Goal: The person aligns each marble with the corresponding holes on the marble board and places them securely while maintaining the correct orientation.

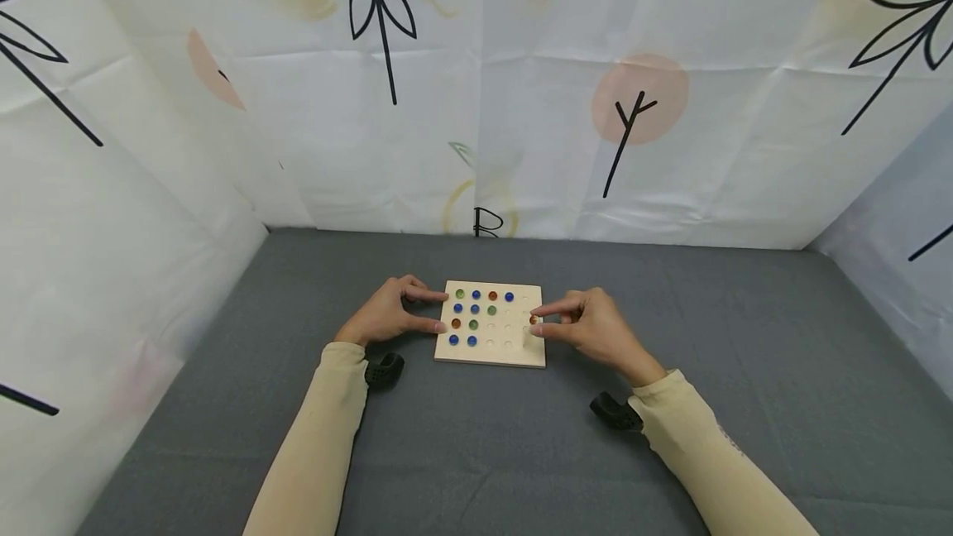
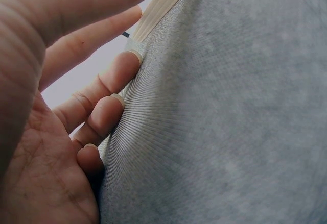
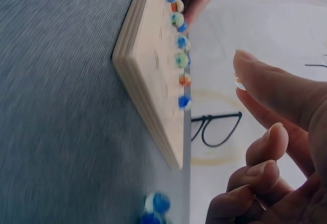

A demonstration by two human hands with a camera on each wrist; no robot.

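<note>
A pale wooden board (image 1: 527,354) with rows of shallow round hollows lies flat on the table. Blue, green and orange-brown glass marbles (image 3: 181,59) sit in its left and back hollows; several hollows at the right hold nothing. My left hand (image 1: 390,313) is at the board's left edge, index finger and thumb spread and touching it. The left wrist view catches only a corner of the board (image 2: 162,7) beside the fingers. Above the board's right side, my right hand (image 1: 599,329) pinches an orange-brown marble (image 1: 533,320) between thumb and index finger. In the right wrist view that marble (image 3: 239,82) is mostly covered.
Loose blue marbles (image 3: 159,203) lie on the grey tabletop (image 1: 462,445) past the board's corner in the right wrist view; the head view does not show them. Printed white cloth (image 1: 521,106) walls the table at the back and sides.
</note>
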